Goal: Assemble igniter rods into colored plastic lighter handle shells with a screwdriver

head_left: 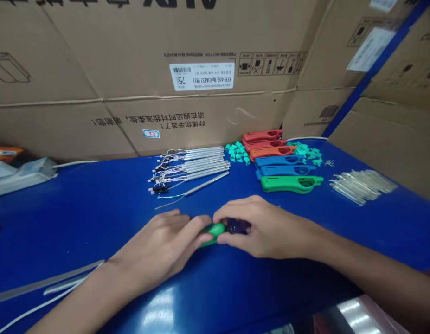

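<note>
My left hand (166, 239) is closed on a green plastic piece (215, 229), whose rounded end shows between my two hands. My right hand (259, 225) is wrapped round a dark purple object (237, 226), its fingertips at the end of the green piece. Much of both objects is hidden by my fingers. Beyond my hands lie silver metal tubes (204, 164) with thin wires. To their right is a row of lighter-shaped plastic bodies: red (261, 136), orange (272, 151), blue (282, 160) and green (282, 184).
Small teal caps (237, 152) and teal pieces (308, 153) lie near the bodies. Clear thin tubes (362, 185) are at the right. A cardboard wall (131, 60) backs the blue table (187, 297). A power strip (27, 176) and cables lie at left.
</note>
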Motion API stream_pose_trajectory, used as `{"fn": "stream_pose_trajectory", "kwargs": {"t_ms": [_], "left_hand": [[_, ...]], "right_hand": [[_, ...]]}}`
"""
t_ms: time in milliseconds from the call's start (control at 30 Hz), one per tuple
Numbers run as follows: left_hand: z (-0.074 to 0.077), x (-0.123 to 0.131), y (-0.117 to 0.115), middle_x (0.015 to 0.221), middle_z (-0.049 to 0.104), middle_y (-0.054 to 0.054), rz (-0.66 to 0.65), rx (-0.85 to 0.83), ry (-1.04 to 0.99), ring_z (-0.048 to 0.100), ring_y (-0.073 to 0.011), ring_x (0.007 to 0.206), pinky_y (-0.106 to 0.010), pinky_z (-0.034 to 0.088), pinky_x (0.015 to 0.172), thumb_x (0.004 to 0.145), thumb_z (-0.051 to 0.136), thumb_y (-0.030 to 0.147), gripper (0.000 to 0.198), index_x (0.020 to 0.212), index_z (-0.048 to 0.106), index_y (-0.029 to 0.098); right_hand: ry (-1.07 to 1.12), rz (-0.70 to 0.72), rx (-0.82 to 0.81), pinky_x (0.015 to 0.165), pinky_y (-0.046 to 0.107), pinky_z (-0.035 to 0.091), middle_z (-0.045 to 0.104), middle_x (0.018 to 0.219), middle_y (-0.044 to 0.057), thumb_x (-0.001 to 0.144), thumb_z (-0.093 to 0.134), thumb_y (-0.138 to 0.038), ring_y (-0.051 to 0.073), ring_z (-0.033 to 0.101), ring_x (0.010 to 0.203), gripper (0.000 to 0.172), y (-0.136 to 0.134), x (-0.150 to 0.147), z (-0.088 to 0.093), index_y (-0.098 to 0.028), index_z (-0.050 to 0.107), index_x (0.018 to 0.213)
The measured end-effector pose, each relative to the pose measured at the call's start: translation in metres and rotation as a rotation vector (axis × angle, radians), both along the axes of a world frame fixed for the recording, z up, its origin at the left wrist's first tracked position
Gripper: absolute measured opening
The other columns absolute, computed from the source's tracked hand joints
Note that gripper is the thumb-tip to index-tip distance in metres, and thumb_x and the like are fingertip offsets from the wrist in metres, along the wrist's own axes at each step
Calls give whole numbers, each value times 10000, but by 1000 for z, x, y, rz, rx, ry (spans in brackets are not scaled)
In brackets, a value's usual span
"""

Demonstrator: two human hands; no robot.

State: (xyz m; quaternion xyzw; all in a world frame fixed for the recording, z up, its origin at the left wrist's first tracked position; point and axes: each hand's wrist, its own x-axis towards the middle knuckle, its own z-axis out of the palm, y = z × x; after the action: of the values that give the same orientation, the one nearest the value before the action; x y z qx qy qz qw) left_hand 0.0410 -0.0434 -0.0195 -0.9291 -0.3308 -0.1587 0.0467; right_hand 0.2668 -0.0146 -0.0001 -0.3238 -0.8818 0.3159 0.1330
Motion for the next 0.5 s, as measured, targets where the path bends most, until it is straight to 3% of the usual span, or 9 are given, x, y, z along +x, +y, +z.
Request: {"fn": "stream_pose_trajectory", "kwargs": {"t_ms": [100,233,400,500], "left_hand": [[1,-2,0,719,651,-33,4,11,54,628,-193,616,-307,463,547,995,400,392,312,1103,564,149],[-2,-4,1,821,656,-52,56,-99,97,635,-242,767,-357,506,634,878,582,459,356,1086,601,171],[-4,-13,6,823,655,-64,120,-133,-15,620,-204,739,-334,510,650,915,516,325,250,1045,631,144],[1,-17,9,818,651,-79,161,-62,-74,617,-208,729,-334,507,636,899,530,335,274,1031,639,121]], "right_hand": [[-50,-127,-95,629,246,413,661,834,7,845,616,-323,150,571,771,253,4,-1,-7,-226,639,1078],[-45,-159,-71,631,252,382,660,766,1,893,523,-269,133,560,707,175,10,-1,-10,-205,679,942],[25,-277,16,635,258,374,654,740,-10,893,495,-236,122,544,661,176,12,1,-2,-199,668,901],[-31,-232,36,620,253,374,650,763,-8,815,592,-215,129,556,679,92,10,1,-4,-197,658,875]]}}
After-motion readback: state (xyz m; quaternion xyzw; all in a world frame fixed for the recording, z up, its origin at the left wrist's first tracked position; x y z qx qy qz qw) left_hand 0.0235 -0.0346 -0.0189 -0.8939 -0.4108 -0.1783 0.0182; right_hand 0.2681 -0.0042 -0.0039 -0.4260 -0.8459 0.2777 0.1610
